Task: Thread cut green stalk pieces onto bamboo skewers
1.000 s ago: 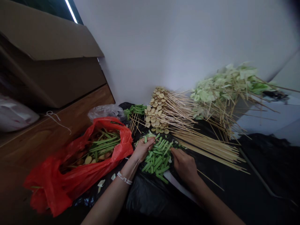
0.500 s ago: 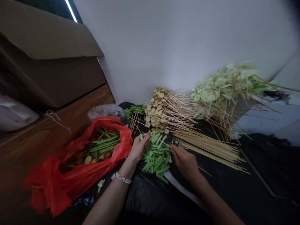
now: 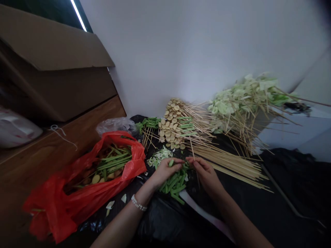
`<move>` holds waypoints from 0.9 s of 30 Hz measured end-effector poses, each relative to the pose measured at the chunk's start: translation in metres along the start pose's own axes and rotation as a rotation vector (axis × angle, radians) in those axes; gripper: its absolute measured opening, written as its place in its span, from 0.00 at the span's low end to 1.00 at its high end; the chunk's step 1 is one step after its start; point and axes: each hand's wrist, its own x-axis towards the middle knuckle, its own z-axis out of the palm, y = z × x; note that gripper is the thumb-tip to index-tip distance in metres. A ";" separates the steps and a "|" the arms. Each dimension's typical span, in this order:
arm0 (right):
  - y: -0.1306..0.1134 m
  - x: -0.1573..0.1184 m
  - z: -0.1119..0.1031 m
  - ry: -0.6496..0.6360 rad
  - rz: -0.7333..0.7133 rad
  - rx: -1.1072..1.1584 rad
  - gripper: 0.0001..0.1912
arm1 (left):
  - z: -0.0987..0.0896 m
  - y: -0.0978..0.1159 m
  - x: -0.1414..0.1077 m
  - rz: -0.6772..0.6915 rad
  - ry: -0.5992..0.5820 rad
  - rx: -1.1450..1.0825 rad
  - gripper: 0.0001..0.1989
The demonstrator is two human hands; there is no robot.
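A thin wooden skewer stands tilted up from my right hand, whose fingers pinch it near its lower part. At its upper end sit several green vegetable strips, held crosswise in front of the potato-slice skewers. My left hand is closed around a short green vegetable strip, its end poking out by the thumb. The fingertips of both hands nearly meet. Beneath them lies a pile of cut green strips, partly hidden by my left hand.
A red plastic bag with green stalks and potato slices is at left. Potato-slice skewers, finished green skewers and leafy skewers are by the wall. Bare skewers lie right. White-green scraps lie behind my left hand.
The skewer with green strips, earlier low over the pile, has swung upright away from me. My hands have come closer together, and the scraps behind the pile now show.
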 end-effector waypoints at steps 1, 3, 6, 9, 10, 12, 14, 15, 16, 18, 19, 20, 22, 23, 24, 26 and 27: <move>0.000 0.000 0.000 -0.020 0.013 0.036 0.14 | 0.004 0.001 -0.001 0.033 -0.055 0.076 0.13; -0.002 -0.002 0.002 -0.078 0.047 0.072 0.13 | 0.012 0.005 -0.004 0.110 -0.123 0.207 0.11; -0.005 -0.005 0.006 -0.128 0.087 0.086 0.14 | 0.021 0.007 -0.009 0.163 -0.213 0.295 0.10; -0.005 -0.007 0.009 -0.142 0.092 0.049 0.16 | 0.029 0.006 -0.017 0.173 -0.226 0.292 0.09; -0.004 -0.006 0.008 -0.150 0.090 0.004 0.17 | 0.030 0.006 -0.020 0.175 -0.200 0.293 0.09; -0.001 -0.004 0.003 -0.136 0.052 -0.142 0.18 | 0.030 0.008 -0.025 0.175 -0.132 0.296 0.09; 0.001 0.000 -0.007 -0.073 -0.043 -0.365 0.17 | 0.025 0.014 -0.028 0.173 -0.032 0.290 0.10; 0.002 0.002 -0.013 -0.026 -0.106 -0.510 0.16 | 0.020 0.017 -0.028 0.176 0.030 0.284 0.10; 0.003 0.004 -0.020 0.005 -0.157 -0.676 0.15 | 0.015 0.021 -0.028 0.185 0.100 0.282 0.11; 0.004 0.008 -0.032 0.067 -0.191 -1.031 0.14 | 0.002 0.028 -0.024 0.204 0.180 0.250 0.12; 0.003 0.009 -0.037 0.095 -0.175 -1.202 0.13 | -0.006 0.030 -0.020 0.212 0.219 0.229 0.12; 0.003 0.009 -0.041 0.106 -0.155 -1.345 0.12 | -0.014 0.032 -0.016 0.221 0.277 0.207 0.12; 0.002 0.009 -0.046 0.111 -0.103 -1.553 0.12 | -0.030 0.034 -0.006 0.242 0.380 0.162 0.13; 0.002 0.009 -0.048 0.104 -0.076 -1.619 0.12 | -0.039 0.034 0.000 0.238 0.411 0.154 0.14; 0.002 0.008 -0.049 0.091 -0.050 -1.666 0.11 | -0.047 0.034 0.006 0.232 0.440 0.161 0.15; 0.003 0.007 -0.050 0.058 -0.005 -1.726 0.10 | -0.063 0.032 0.019 0.229 0.497 0.222 0.16; 0.004 0.007 -0.050 0.043 0.009 -1.745 0.10 | -0.071 0.031 0.025 0.226 0.523 0.283 0.15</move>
